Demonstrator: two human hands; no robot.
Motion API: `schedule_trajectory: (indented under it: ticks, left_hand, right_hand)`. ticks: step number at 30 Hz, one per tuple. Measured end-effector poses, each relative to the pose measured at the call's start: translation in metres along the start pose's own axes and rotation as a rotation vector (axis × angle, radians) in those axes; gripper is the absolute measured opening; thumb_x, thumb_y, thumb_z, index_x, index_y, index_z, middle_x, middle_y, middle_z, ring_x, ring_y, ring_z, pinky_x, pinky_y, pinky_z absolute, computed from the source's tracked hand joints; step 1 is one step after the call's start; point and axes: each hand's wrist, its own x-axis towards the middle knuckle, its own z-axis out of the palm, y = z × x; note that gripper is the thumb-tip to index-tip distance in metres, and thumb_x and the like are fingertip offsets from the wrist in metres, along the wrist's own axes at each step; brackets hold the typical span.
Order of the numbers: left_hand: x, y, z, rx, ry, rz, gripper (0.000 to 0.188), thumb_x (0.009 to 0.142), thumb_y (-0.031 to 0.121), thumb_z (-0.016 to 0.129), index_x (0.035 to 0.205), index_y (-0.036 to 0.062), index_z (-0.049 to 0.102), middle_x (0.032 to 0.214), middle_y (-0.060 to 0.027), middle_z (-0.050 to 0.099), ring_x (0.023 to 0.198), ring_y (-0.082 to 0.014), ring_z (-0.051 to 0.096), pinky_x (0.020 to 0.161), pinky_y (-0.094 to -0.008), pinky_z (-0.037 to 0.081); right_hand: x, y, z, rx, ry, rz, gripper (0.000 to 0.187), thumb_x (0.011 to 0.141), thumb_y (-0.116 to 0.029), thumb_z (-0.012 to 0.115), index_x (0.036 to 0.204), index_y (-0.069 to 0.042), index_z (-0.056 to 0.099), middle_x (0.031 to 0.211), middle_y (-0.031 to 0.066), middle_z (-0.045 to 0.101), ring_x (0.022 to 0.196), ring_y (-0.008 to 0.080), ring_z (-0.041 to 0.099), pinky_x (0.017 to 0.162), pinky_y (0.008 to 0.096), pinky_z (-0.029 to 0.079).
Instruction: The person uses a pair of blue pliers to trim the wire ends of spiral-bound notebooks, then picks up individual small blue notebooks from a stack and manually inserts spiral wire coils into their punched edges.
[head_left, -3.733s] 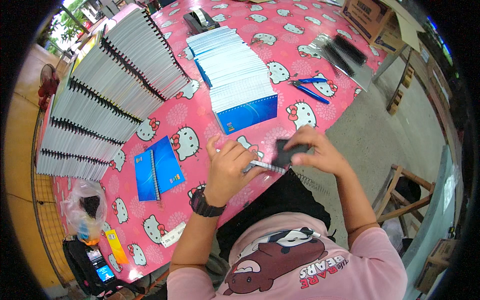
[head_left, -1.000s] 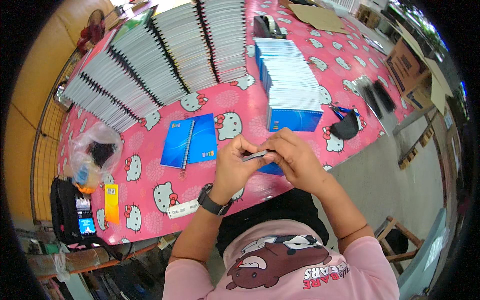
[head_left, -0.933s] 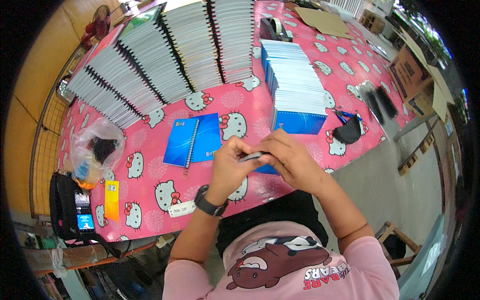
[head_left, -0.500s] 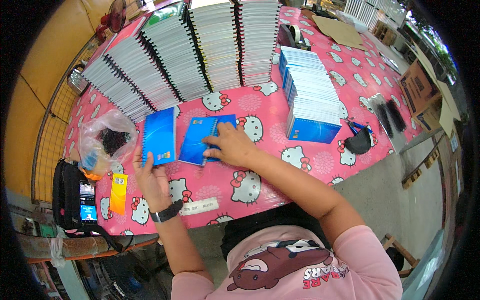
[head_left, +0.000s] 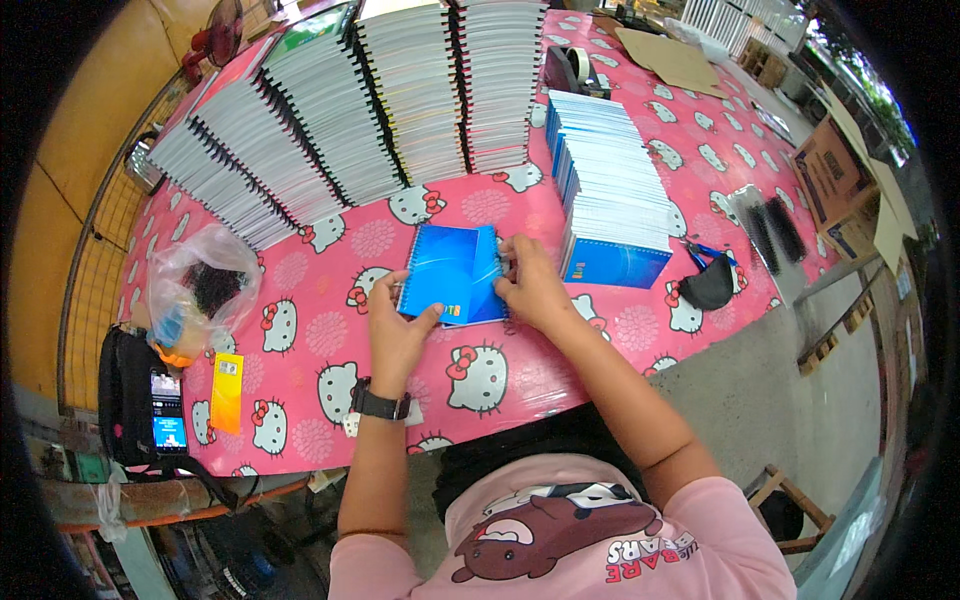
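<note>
In front of me several blue spiral-bound notebooks overlap in a small, uneven pile on the pink tablecloth. My left hand grips the pile's left side, thumb on the top cover and fingers along the edge. My right hand is closed around the right edge of the notebooks beneath, its fingertips at the binding side. To the right, beyond my hand, stands a tall stack of the same blue notebooks, their white page edges showing.
Tall stacks of thick ring-bound books line the far left. On the left lie a plastic bag, a yellow card, a phone and a black pouch. A black cap-like item and black combs in plastic lie right.
My left hand has carried its notebook rightward onto the others, which now overlap in one pile. My right hand has moved from on top of them to their right edge.
</note>
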Motion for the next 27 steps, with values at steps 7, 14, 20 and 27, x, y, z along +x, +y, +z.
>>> schedule_trajectory:
  ticks: [7,14,20,27]
  left_hand:
    - [0.0,0.001,-0.02,0.374,-0.224,0.373,0.058,0.06,0.008,0.078,0.11,0.0046,0.051,0.113,-0.0171,0.052,0.104,-0.0293,0.052,0.089,-0.0355,0.044]
    - [0.011,0.03,-0.014,0.473,-0.335,0.204,0.033,0.064,0.002,0.068,0.093,0.0022,0.053,0.091,-0.0186,0.06,0.087,-0.0359,0.057,0.074,-0.0402,0.047]
    - [0.009,0.023,-0.019,0.447,-0.271,0.241,0.024,0.064,0.0,0.066,0.085,0.0005,0.054,0.082,-0.018,0.061,0.078,-0.0361,0.059,0.067,-0.0409,0.047]
    - [0.014,0.013,-0.016,0.449,-0.231,0.285,0.025,0.063,0.001,0.067,0.086,-0.0024,0.056,0.082,-0.0185,0.062,0.076,-0.0326,0.061,0.068,-0.0366,0.048]
  right_hand:
    - [0.02,-0.003,-0.009,0.034,-0.13,-0.064,0.041,0.066,0.007,0.06,0.104,-0.005,0.051,0.101,0.0164,0.055,0.092,0.0315,0.056,0.078,0.0376,0.049]
    - [0.079,0.007,-0.01,-0.208,-0.604,-0.47,0.046,0.058,0.01,0.063,0.1,-0.006,0.052,0.108,0.0138,0.053,0.106,0.034,0.049,0.088,0.0389,0.043]
    - [0.095,-0.005,-0.016,-0.216,-0.758,-0.478,0.043,0.058,0.01,0.063,0.097,-0.006,0.052,0.109,0.0135,0.052,0.107,0.0332,0.048,0.086,0.0386,0.043]
    - [0.101,-0.007,-0.004,-0.398,-0.69,-0.543,0.035,0.065,0.005,0.061,0.096,-0.01,0.057,0.103,0.0127,0.057,0.104,0.033,0.051,0.086,0.041,0.043]
